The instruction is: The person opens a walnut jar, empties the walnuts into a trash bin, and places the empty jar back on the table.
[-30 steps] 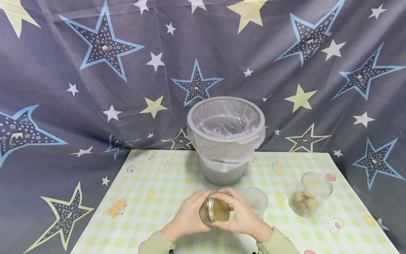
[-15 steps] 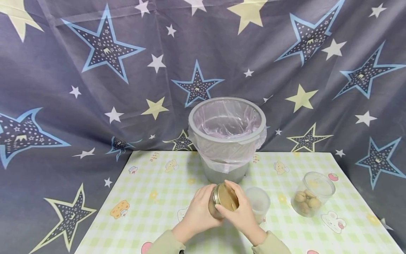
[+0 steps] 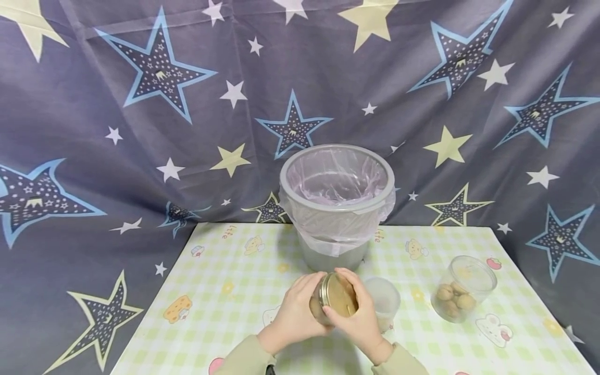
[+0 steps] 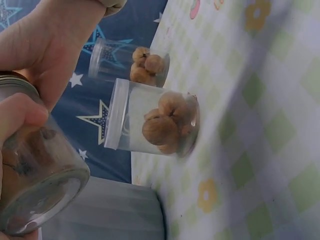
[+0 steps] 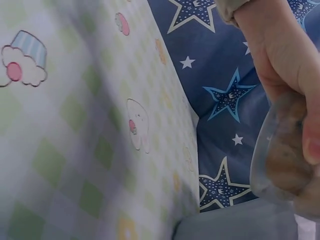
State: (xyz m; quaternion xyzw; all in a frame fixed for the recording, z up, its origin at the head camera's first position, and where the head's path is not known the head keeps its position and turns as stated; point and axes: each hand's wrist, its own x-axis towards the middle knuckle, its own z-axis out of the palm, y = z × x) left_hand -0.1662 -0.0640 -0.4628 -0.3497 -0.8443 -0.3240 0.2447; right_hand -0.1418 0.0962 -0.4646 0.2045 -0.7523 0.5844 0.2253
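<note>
My left hand (image 3: 300,312) grips the body of a clear jar (image 4: 52,160) with brown round pieces inside. The jar is tilted, its gold screw lid (image 3: 342,296) turned up and to the right. Fingers and thumb of my right hand (image 3: 360,324) grip that lid around its edge. In the left wrist view the jar's base points down, clear of the tablecloth. Just beyond my right hand stands a small jar with a frosted white lid (image 4: 116,114), holding several walnuts (image 4: 167,122).
Behind the hands stands a grey bin (image 3: 335,255) lined with a thin pinkish bag (image 3: 328,224). Farther right is another clear jar (image 3: 471,276) with walnuts in it. A green checked tablecloth (image 3: 225,333) covers the table, and a starry curtain (image 3: 197,146) hangs behind.
Both hands have shifted slightly right in view with the jar. My right hand has turned round the lid and its grip has changed; the lid stays on the jar.
</note>
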